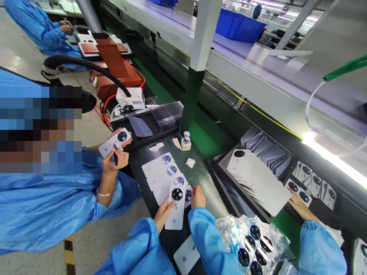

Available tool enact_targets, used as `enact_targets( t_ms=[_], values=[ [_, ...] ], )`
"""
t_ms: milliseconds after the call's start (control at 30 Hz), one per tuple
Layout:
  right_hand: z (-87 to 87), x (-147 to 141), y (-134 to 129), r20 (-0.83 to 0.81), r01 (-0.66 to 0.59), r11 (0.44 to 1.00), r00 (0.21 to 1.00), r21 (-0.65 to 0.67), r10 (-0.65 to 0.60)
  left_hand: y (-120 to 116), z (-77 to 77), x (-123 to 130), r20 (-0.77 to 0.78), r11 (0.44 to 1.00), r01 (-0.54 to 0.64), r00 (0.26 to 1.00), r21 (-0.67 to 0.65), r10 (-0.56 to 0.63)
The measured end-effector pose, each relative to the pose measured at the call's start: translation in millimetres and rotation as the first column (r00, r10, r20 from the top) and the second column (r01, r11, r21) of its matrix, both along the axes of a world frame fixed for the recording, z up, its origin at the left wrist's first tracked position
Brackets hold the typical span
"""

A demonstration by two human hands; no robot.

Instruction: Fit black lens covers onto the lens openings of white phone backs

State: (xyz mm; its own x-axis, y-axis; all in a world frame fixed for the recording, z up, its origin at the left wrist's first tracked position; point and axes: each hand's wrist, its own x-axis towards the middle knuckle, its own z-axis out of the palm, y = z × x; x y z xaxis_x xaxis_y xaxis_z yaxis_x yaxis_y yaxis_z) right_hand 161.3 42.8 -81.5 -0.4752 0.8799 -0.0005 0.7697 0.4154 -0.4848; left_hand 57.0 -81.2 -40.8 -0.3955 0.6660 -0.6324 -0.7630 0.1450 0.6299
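My left hand [164,214] grips a white phone back cover [174,214] by its left edge, the thumb on its face below the round black camera ring. Close to that cover's right side, my right hand [198,197] is closed with curled fingers, by the edge of another cover in a row; what its fingertips hold, if anything, is hidden. Several white back covers [156,181] with shiny round camera areas lie overlapping on the dark green bench [206,183], partly beneath the held one. Another white cover [186,255] lies under my right forearm.
A co-worker at left holds a cover [110,145] and a black pen [115,154]. At right, a hand [299,206] reaches to covers beside a tray [229,172] of fanned covers. A plastic bag [229,225] carries round black camera parts. A post [197,65] rises behind the bench.
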Motion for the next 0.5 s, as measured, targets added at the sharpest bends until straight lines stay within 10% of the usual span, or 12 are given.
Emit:
enact_targets(
  t_ms=[500],
  values=[
    [-1.6,-5.3,-15.4,0.079,-0.079,0.997,0.994,0.016,0.078,-0.4,-14.0,3.7,-0.089,1.000,-0.003,0.996,0.005,0.003]
  ],
)
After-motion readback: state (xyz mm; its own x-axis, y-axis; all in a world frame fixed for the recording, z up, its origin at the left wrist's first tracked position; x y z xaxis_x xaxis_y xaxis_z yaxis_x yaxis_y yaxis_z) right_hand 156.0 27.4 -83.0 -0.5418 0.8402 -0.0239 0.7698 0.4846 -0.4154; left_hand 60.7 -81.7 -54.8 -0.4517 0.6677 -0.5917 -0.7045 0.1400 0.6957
